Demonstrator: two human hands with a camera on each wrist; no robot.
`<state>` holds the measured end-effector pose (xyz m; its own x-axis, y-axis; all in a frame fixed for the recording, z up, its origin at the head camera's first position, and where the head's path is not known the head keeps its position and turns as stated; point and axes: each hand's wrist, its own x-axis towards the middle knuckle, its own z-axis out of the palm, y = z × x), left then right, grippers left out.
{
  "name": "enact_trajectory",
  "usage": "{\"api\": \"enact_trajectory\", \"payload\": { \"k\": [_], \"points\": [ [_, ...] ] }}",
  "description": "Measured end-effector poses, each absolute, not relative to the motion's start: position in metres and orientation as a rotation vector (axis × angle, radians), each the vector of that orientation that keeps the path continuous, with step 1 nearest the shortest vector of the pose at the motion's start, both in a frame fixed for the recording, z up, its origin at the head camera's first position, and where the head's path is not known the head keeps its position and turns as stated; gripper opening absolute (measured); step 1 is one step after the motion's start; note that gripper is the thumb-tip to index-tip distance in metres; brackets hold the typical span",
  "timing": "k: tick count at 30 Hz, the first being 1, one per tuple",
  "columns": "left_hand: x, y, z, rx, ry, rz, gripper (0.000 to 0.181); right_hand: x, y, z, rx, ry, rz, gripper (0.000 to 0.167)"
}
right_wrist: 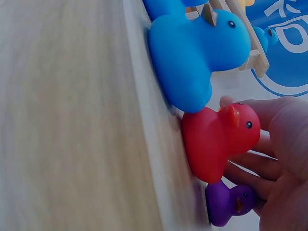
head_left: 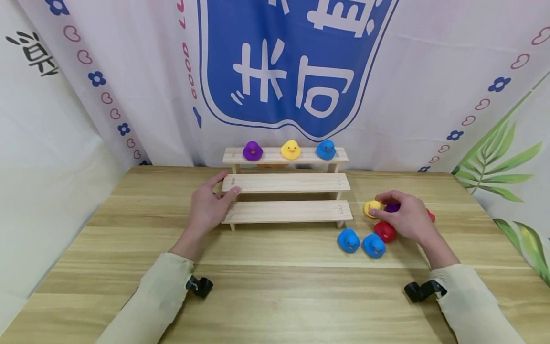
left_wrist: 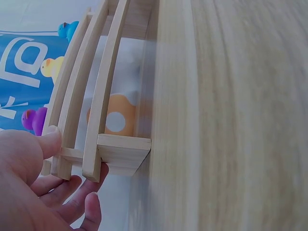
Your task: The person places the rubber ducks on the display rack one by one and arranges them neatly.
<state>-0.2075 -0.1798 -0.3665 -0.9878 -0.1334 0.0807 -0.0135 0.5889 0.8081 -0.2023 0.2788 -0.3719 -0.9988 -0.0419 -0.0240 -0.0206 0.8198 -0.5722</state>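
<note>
A three-tier wooden display rack stands at the back of the table. My left hand grips its left end, the thumb on the middle tier and the fingers around the ends of the boards. To the right of the rack, my right hand pinches a yellow rubber duck between thumb and fingers. Under and beside that hand are a purple duck, a red duck and another red piece, mostly hidden. The yellow duck is largely concealed in the right wrist view.
On the top tier sit a purple duck, a yellow duck and a blue duck. Two more blue ducks, one left and one right, lie in front of the rack's right end. A printed curtain hangs behind the table.
</note>
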Motion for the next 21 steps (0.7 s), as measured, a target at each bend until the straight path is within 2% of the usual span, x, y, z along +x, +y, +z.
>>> {"api": "enact_trajectory", "payload": {
  "k": [21],
  "points": [
    [-0.2075,-0.179,-0.3672,0.105,-2.661,-1.366,0.064,-0.2051,0.273,-0.3725,-0.099,2.955,-0.832,0.061]
  ]
}}
